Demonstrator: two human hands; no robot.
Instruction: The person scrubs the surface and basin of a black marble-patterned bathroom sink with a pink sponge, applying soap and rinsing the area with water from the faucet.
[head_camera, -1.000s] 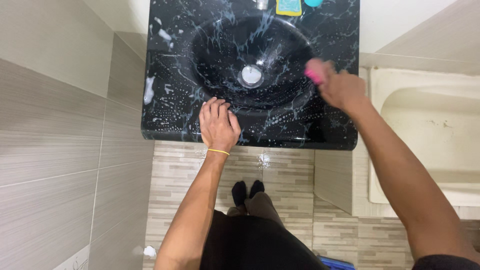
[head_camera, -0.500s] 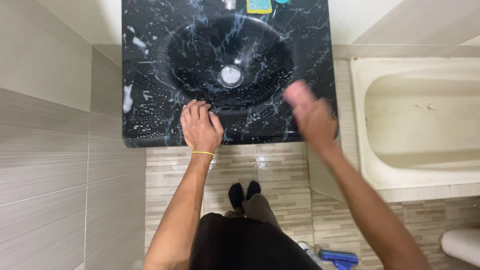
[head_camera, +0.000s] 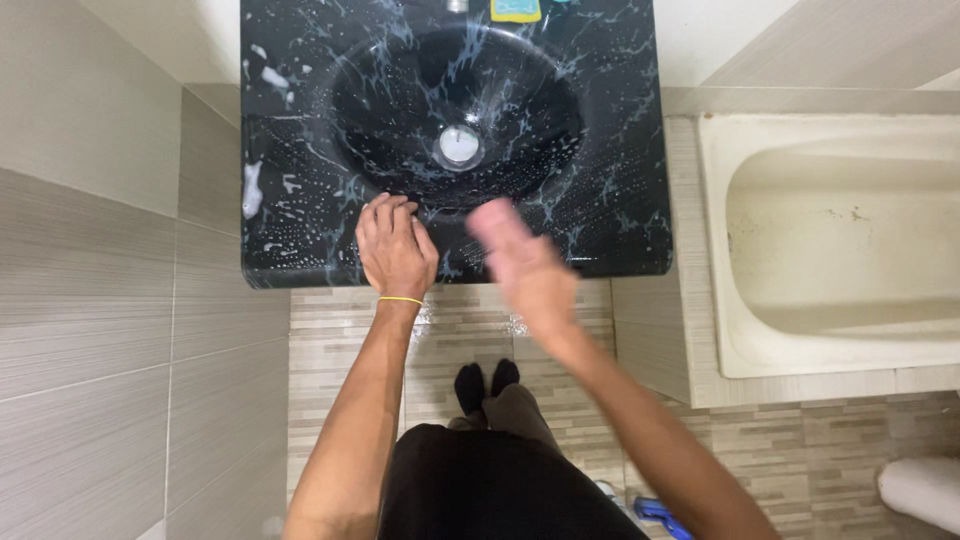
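In a tiled bathroom, the left hand (head_camera: 396, 252) lay flat, fingers together, on the black sink's (head_camera: 620, 215) soapy front rim, where it might slip; the blurred right hand's (head_camera: 525, 265) fingers were unreadable.

Head camera looks straight down, close above the sink (head_camera: 610, 230).

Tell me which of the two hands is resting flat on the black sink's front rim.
The left hand, with the yellow band at its wrist; the right hand is blurred.

Bare arms, yellow wristband (head_camera: 401, 300), blk socks (head_camera: 487, 380)
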